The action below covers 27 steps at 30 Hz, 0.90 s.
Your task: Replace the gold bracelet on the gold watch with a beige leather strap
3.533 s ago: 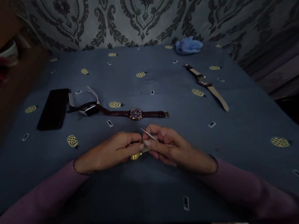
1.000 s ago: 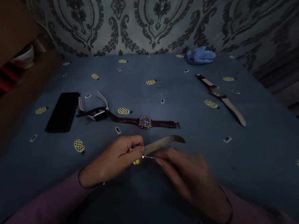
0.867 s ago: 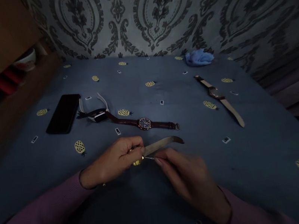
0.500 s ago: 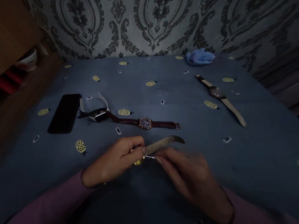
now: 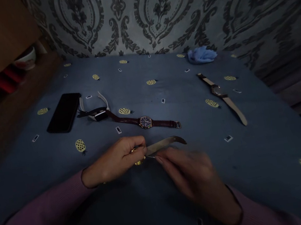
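Pinched in my left hand [image 5: 118, 158] is a wristwatch [image 5: 163, 144] with a gold-coloured case, mostly covered by the fingers. Its strap sticks out to the right, the tip dark and curved. My right hand [image 5: 194, 174] is closed on a thin metal tool [image 5: 151, 157], whose tip reaches the side of the watch case; its kind cannot be made out. Just beyond the hands lies a watch with a dark red leather strap [image 5: 145, 122]. Its left strap end meets a white-banded smartwatch [image 5: 100, 115].
A black phone [image 5: 64, 113] lies at the left on the blue patterned tablecloth [image 5: 159, 202]. Another watch with a pale-lined strap [image 5: 217, 91] is at the right. A crumpled blue cloth or glove [image 5: 202, 55] rests near the wall. A bowl [image 5: 26, 59] stands on the left shelf.
My right hand has shifted and turned slightly at the tool, its back blurred by motion. My left hand keeps hold of the watch in the same place.
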Each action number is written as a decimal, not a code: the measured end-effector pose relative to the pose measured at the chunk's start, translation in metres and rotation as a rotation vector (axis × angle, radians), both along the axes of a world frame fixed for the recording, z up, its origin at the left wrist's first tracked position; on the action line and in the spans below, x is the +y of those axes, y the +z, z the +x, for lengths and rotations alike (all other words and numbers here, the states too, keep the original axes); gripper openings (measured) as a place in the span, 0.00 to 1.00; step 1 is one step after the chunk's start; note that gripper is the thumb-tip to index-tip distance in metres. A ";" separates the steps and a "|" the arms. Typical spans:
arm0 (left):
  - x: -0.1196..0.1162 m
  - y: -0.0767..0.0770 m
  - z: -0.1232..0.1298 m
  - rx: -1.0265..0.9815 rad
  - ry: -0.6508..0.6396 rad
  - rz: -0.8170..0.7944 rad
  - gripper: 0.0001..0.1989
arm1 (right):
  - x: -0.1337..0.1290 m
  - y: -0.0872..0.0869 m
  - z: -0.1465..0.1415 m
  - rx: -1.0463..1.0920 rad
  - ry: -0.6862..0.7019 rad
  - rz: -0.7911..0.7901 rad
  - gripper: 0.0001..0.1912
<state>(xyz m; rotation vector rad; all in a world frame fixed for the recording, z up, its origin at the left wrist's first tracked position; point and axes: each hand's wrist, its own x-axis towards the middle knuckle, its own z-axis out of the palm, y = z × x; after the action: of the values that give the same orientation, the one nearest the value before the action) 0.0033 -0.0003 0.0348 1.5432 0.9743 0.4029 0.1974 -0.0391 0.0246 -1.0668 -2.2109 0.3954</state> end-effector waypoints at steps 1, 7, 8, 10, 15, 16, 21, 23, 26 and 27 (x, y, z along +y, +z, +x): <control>0.000 0.000 0.000 0.003 -0.001 0.000 0.12 | 0.000 0.001 0.000 0.004 0.003 -0.004 0.12; 0.000 0.003 0.002 0.003 -0.001 -0.006 0.13 | 0.002 0.002 0.000 0.020 0.011 -0.030 0.14; 0.000 0.004 0.002 0.004 -0.001 -0.006 0.13 | 0.002 0.002 0.000 0.022 0.010 -0.031 0.14; 0.000 0.004 0.002 0.008 -0.002 -0.011 0.13 | 0.003 0.002 0.000 0.021 0.006 -0.035 0.15; 0.000 0.003 0.002 0.010 -0.006 -0.017 0.12 | 0.003 0.002 0.001 0.018 0.011 -0.077 0.14; 0.000 0.002 0.002 0.010 -0.007 -0.017 0.12 | 0.003 0.002 0.001 0.016 0.010 -0.086 0.14; 0.000 0.001 0.002 0.010 -0.009 -0.012 0.12 | 0.001 0.002 0.001 -0.049 0.004 -0.085 0.14; 0.000 0.001 0.002 0.006 -0.009 -0.014 0.12 | 0.001 0.002 0.001 -0.064 -0.001 -0.073 0.14; 0.000 0.001 0.001 -0.003 -0.011 -0.020 0.12 | 0.002 0.002 0.000 -0.021 0.004 -0.085 0.13; 0.000 0.001 0.001 -0.006 -0.012 -0.025 0.12 | 0.003 0.002 0.000 0.000 0.006 -0.092 0.13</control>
<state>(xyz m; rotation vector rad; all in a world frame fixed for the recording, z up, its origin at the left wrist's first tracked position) 0.0043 -0.0004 0.0358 1.5242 0.9621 0.3855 0.1977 -0.0366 0.0263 -1.1081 -2.2148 0.5036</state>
